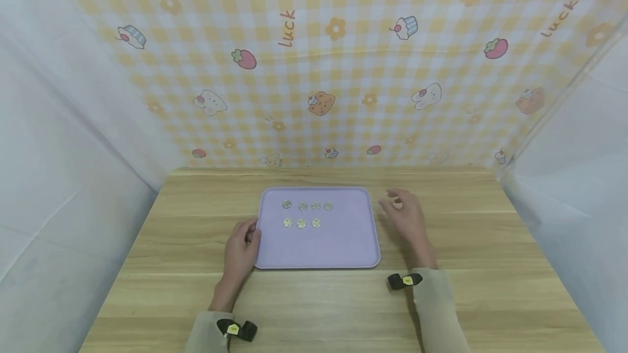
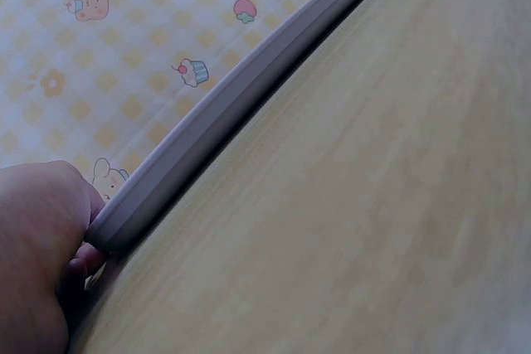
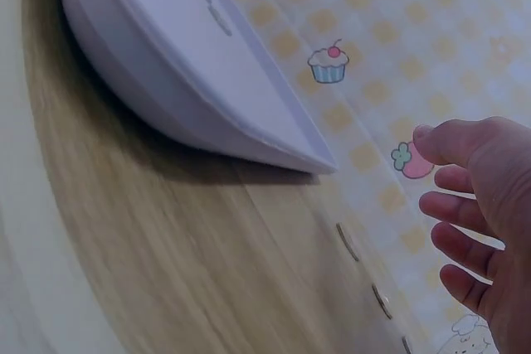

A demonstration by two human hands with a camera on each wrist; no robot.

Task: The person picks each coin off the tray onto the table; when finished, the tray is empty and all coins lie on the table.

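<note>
A shallow lilac tray (image 1: pixel 343 244) lies on the wooden table. On it are several small round coins (image 1: pixel 301 224), four in a back row and three in a front row. My left hand (image 1: pixel 241 249) grips the tray's left edge, and in the left wrist view fingers show under the rim (image 2: pixel 191 138). To the right of the tray hovers my right hand (image 1: pixel 406 219), its fingers loosely curved. The right wrist view shows that hand with nothing between thumb and fingers. Below it, thin coins (image 3: pixel 381 301) are seen nearly edge-on on the table, mostly hidden by the hand in the head view.
The wooden table (image 1: pixel 319 309) meets a yellow checked cloth (image 1: pixel 353 80) at its back edge. White sheets (image 1: pixel 64 178) hang on both sides. A small black camera is strapped on each wrist, over beige sleeves (image 1: pixel 439 309).
</note>
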